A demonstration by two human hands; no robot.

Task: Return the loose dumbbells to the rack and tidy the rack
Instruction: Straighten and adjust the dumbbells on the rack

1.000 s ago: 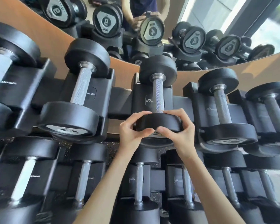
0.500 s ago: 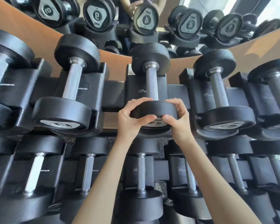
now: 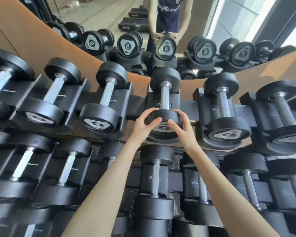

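A black dumbbell marked 4 (image 3: 165, 93) lies in its cradle on the top tier of the black rack (image 3: 137, 106), steel handle pointing away from me. My left hand (image 3: 143, 125) and my right hand (image 3: 183, 127) grip the near head of this dumbbell from either side, fingers over its rim and thumbs on the front face. The plate with the 4 shows between my thumbs. Other black dumbbells fill the neighbouring cradles and the lower tier.
A dumbbell marked 9 (image 3: 101, 108) sits just left, another marked 4 (image 3: 225, 117) just right. A mirror (image 3: 109, 17) behind the rack reflects the dumbbell ends and a person. The lower tier dumbbell (image 3: 155, 182) lies under my forearms. Speckled floor shows between cradles.
Both hands keep the same grip on the near head of the dumbbell. The view has pulled back and tilted up, so more of the rack and mirror shows.
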